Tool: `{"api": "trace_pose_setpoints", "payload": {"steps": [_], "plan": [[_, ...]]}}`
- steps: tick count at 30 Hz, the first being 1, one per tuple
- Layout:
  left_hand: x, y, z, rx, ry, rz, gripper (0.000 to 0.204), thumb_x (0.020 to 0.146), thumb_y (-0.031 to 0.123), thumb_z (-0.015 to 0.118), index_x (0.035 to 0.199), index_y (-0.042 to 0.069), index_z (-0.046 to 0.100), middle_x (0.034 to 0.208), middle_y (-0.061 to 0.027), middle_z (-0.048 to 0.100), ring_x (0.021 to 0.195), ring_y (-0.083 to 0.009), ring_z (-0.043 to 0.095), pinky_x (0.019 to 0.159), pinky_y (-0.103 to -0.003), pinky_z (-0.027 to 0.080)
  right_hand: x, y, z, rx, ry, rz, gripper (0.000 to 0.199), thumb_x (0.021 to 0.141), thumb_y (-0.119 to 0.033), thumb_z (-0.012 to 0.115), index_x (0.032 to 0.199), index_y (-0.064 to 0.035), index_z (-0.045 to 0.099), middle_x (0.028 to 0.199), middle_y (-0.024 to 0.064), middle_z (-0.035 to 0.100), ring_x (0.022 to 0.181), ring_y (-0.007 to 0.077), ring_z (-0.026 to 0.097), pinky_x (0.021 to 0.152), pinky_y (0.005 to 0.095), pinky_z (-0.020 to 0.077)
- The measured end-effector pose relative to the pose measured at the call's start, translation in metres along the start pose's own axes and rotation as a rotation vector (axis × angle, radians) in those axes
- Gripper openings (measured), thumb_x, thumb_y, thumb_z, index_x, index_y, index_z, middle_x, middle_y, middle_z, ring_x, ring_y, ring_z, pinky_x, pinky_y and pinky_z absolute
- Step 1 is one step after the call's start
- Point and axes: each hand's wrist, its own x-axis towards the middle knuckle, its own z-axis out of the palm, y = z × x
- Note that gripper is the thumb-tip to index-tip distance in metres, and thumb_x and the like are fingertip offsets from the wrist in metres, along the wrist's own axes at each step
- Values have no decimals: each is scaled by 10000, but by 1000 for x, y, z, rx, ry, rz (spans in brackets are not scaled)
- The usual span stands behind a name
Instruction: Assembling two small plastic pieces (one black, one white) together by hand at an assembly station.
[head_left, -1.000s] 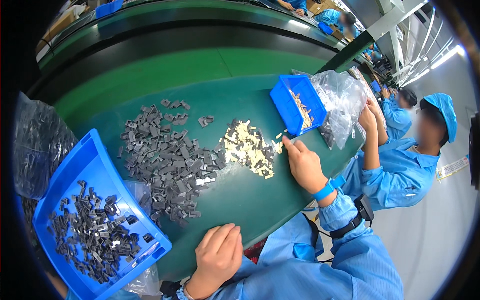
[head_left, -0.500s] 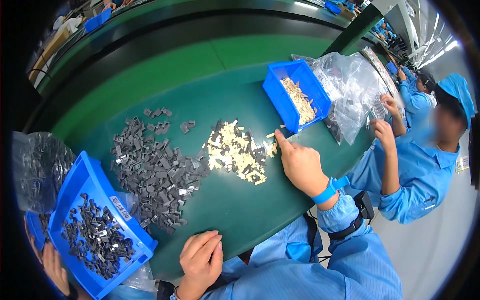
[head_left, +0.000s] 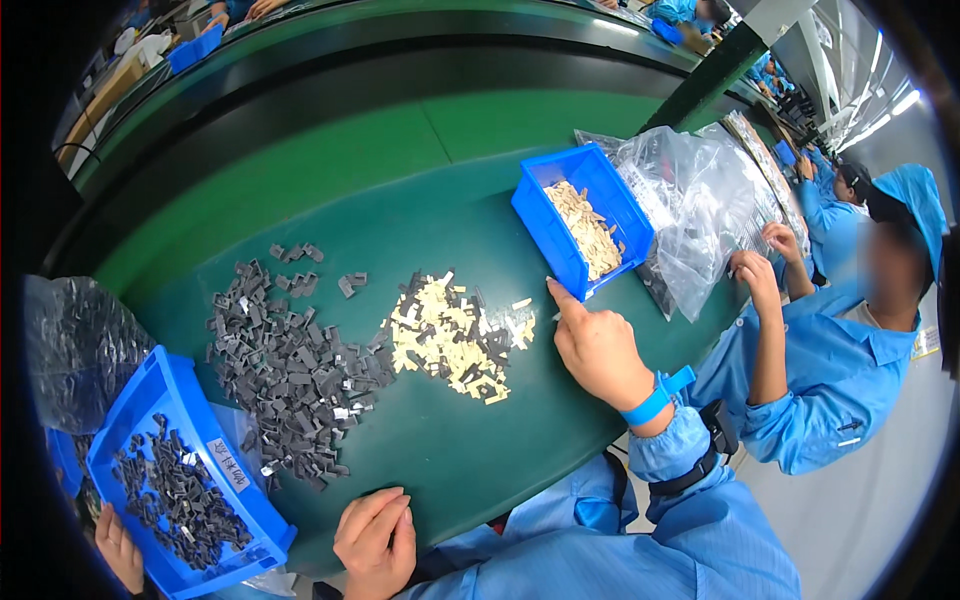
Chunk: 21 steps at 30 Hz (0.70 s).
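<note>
My right hand (head_left: 605,358) has its index finger stretched out and the other fingers bent under. The fingertip is at the lower left corner of a blue bin (head_left: 549,235), which holds many thin cream pieces (head_left: 590,228); whether it touches a piece there is hidden. Just left of it lies a loose cream strip (head_left: 522,303), beside a mixed pile of cream and dark pieces (head_left: 445,335). Curled closed, with nothing showing in it, my left hand (head_left: 375,540) rests at the table's near edge, below a large heap of dark grey plastic clips (head_left: 290,370).
A tilted blue bin (head_left: 185,385) of dark small parts stands at the left, with another person's hand (head_left: 120,548) by it. Clear plastic bags (head_left: 690,200) lie right of the cream bin. A co-worker in blue (head_left: 830,350) sits at the right. The green table (head_left: 420,460) spans between.
The view has shifted, so the table's things sit lower and slightly left. My right index fingertip has left the loose cream strip and moved to the bin's corner. My left hand stays curled.
</note>
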Motion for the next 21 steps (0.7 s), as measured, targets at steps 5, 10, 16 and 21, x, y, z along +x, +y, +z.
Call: {"api": "trace_pose_setpoints", "payload": {"steps": [5, 10, 16, 21], "plan": [[-7, -7, 8, 37, 45, 17, 143, 725, -32, 605, 867, -21, 618, 881, -152, 627, 746, -293, 601, 678, -338, 475, -1, 18, -4, 296, -37, -184, 366, 809, -96, 481, 1172, -72, 517, 622, 198, 578, 565, 339, 589, 547, 456, 466], [-12, -8, 15, 74, 106, 9, 148, 700, -33, 598, 847, -17, 613, 858, -145, 624, 698, -272, 591, 640, -324, 465, -4, 15, -11, 244, 81, -188, 330, 818, -116, 507, 1138, -39, 532, 624, 170, 586, 556, 309, 595, 514, 406, 469], [-12, -10, 19, 116, 143, 10, 150, 699, -45, 581, 844, -17, 606, 861, -147, 621, 702, -275, 582, 646, -328, 460, 1, 1, 9, -252, 71, -106, 404, 752, -76, 502, 1142, 26, 515, 504, 138, 551, 409, 302, 543, 409, 426, 437], [-10, -8, 20, 202, 175, 53, 154, 681, -51, 591, 831, -26, 612, 843, -145, 617, 655, -263, 585, 597, -316, 461, -7, 8, 7, -29, 100, -194, 383, 768, -94, 531, 1136, 12, 523, 506, 142, 547, 419, 303, 547, 417, 421, 436]]}}
